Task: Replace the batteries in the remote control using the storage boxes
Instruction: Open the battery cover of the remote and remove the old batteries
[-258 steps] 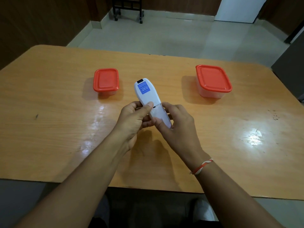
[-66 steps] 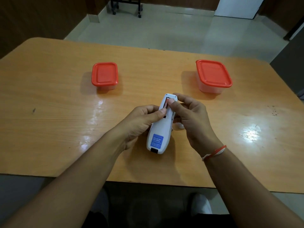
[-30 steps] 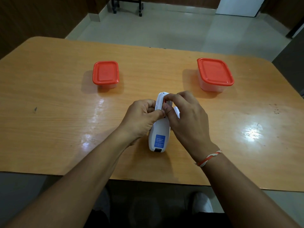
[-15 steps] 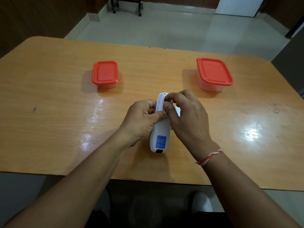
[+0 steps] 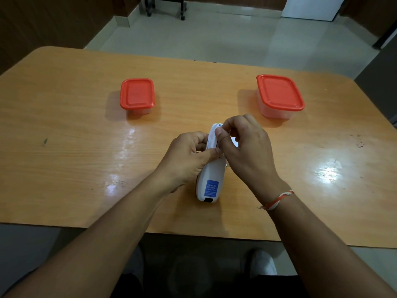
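Observation:
The white remote control (image 5: pixel 211 175) lies back side up in the middle of the wooden table (image 5: pixel 64 147), its blue label toward me. My left hand (image 5: pixel 187 160) grips its left side, thumb pressed on the back. My right hand (image 5: pixel 247 151) pinches with thumb and forefinger at the open battery compartment at the far end; what it pinches is hidden. A white piece, likely the battery cover (image 5: pixel 234 141), shows under my right hand. A small red-lidded box (image 5: pixel 137 96) stands at the far left and a larger red-lidded box (image 5: pixel 279 94) at the far right, both closed.
The table's near edge runs just below my forearms. Tiled floor lies beyond the far edge, with a wheeled black frame (image 5: pixel 165 5) at the back. A white shoe (image 5: pixel 263 264) shows under the table.
Since 8.6 s ago the remote has been turned end for end, label toward me. Over the last second my right fingers have worked at the compartment end; the remote has barely moved.

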